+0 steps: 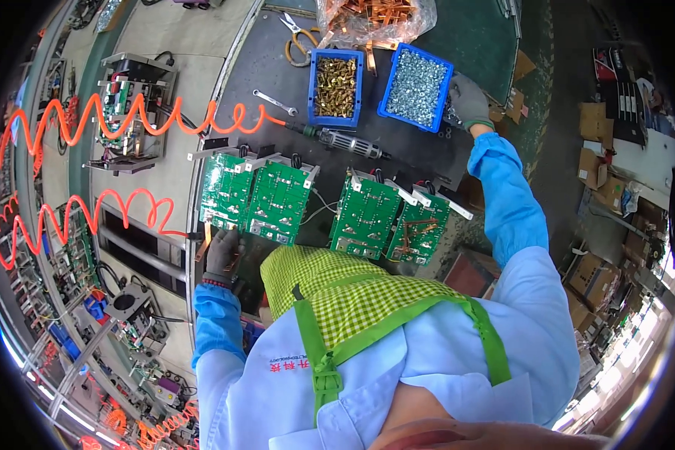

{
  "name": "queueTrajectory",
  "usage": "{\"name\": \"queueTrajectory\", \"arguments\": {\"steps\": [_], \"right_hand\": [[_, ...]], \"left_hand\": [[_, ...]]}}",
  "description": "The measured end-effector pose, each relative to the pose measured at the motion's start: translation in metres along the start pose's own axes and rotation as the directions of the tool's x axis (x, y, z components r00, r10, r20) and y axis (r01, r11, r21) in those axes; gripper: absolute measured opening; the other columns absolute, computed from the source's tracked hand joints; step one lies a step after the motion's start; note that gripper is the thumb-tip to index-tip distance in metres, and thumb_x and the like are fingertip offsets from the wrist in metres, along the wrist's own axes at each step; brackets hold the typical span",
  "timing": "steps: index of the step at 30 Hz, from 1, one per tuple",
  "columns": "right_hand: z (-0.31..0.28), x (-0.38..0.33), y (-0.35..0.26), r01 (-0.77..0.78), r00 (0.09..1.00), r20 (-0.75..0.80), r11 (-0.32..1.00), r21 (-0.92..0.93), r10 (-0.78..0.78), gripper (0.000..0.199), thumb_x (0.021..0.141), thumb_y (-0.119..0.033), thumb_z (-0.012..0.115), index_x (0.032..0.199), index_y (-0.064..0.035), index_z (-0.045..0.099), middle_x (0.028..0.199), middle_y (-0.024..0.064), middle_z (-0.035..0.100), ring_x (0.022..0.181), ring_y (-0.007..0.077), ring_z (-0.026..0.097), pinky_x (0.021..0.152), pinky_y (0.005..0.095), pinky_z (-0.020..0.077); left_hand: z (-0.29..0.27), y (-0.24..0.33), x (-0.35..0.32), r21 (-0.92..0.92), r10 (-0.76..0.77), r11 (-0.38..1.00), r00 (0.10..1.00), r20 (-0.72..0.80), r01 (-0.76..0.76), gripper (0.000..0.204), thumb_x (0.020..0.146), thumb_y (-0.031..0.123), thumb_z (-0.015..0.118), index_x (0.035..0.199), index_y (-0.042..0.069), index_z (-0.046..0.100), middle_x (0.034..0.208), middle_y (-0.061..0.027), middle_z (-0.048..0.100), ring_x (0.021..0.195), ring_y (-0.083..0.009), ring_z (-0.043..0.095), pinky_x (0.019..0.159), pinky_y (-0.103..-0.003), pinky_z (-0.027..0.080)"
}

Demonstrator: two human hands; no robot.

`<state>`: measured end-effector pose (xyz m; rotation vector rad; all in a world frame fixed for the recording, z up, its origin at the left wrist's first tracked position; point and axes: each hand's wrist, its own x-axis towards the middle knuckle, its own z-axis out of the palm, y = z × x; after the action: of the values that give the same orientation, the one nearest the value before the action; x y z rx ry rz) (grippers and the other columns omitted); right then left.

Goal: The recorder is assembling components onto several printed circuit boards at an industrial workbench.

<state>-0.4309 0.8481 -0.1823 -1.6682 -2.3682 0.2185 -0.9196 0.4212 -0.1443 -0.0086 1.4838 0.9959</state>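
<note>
My left hand (222, 253), in a grey glove, is closed on copper strips (203, 244) by the lower edge of the leftmost green circuit board (226, 191). A second board (280, 199) stands right beside that one. Farther right is another pair of boards, one plain green (365, 212) and one with copper strips lying across it (418, 231). My right hand (470, 101), also gloved, is at the right side of a blue bin of small silver fasteners (416, 86). Its fingers curl down by the bin wall, and what they hold is hidden.
A blue bin of brass-coloured screws (336, 86) sits left of the silver ones. Nearby lie a power screwdriver (350, 142), a wrench (274, 102) and scissors (298, 39). A bag of copper parts (375, 19) is at the back. Orange coiled hoses (127, 124) cross the left.
</note>
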Motion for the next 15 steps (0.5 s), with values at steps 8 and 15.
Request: {"name": "queueTrajectory", "arguments": {"steps": [8,15], "right_hand": [[0.041,0.019,-0.054,0.082,0.908,0.418,0.991,-0.107,-0.03,0.038,0.081,-0.018,0.054,0.118,-0.0123,0.055,0.106,0.018,0.061,0.097,0.0344,0.058,0.084,0.0443,0.0459],[0.044,0.008,-0.053,0.008,0.961,0.274,0.995,-0.102,0.021,0.028,0.082,-0.02,0.052,0.106,-0.0108,0.061,0.099,0.0176,0.063,0.093,0.0355,0.059,0.083,0.0454,0.0464]], "left_hand": [[-0.005,-0.006,0.001,0.017,0.014,1.0,0.999,-0.03,-0.014,0.013,0.088,0.018,0.058,0.095,0.007,0.055,0.071,-0.0013,0.055,0.054,-0.0098,0.051,0.05,-0.021,0.045],[-0.015,-0.012,0.01,0.136,0.034,0.99,0.999,-0.004,-0.033,0.014,0.088,0.017,0.058,0.081,0.007,0.051,0.069,-0.0041,0.057,0.05,-0.0119,0.052,0.045,-0.024,0.042]]}}
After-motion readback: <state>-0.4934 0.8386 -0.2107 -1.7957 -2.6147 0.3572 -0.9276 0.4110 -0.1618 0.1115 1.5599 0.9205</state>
